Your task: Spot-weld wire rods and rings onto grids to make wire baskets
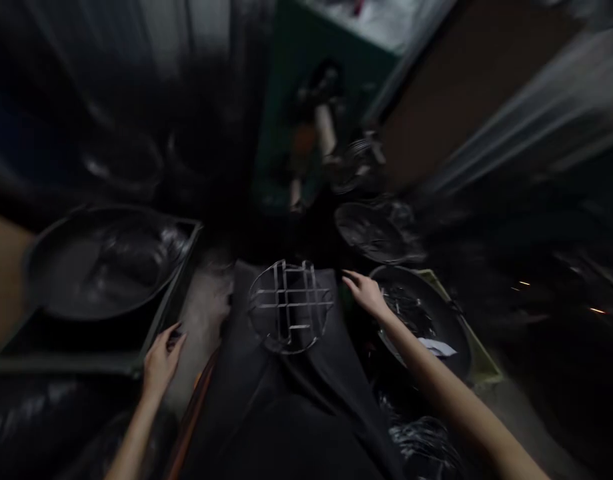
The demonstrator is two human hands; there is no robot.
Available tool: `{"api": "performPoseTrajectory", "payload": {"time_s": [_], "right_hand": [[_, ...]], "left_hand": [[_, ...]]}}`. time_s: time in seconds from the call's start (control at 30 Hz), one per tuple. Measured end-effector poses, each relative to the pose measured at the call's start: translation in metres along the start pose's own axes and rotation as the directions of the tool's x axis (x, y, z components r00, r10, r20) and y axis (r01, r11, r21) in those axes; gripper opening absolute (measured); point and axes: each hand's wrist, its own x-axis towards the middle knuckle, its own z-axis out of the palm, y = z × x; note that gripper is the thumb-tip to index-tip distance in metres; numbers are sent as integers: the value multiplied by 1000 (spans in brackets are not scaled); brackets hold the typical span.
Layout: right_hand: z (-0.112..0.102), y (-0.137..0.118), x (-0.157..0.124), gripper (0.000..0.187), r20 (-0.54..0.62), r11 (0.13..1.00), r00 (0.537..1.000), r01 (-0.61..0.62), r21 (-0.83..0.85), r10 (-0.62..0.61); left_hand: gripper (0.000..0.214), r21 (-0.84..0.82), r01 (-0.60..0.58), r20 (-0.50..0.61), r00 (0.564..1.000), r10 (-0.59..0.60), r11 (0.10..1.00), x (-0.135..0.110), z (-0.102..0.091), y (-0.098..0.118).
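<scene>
A round metal wire grid (289, 305) lies on a dark cloth (286, 380) in the middle of the dim view. My right hand (367, 293) hovers just right of the grid with fingers stretched out, beside a dark pan (456, 333) holding small metal pieces. My left hand (162, 360) rests at the corner of a dark square tray (86, 363), fingers loosely curled, nothing visible in them.
A big black round pan (51, 267) sits in the tray at left. Another dark dish (371, 233) stands behind the right pan. A green machine or cabinet (316, 120) rises at the back. Black plastic bags (36, 420) lie at lower left.
</scene>
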Motion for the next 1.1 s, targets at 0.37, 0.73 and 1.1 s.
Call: {"api": "performPoseTrajectory", "payload": {"time_s": [0.37,0.73,1.1], "right_hand": [[-95,143,273,33,-173,921,965,-242,-304,197],[-97,162,273,36,96,827,993,-5,-562,70],[-136,130,166,31,-7,916,999,45,-399,-52]], "left_hand": [[48,-409,-85,332,914,235,909,35,96,239],[49,-351,-99,331,917,222,931,56,101,243],[51,-434,-245,123,937,327,867,65,64,287]]}}
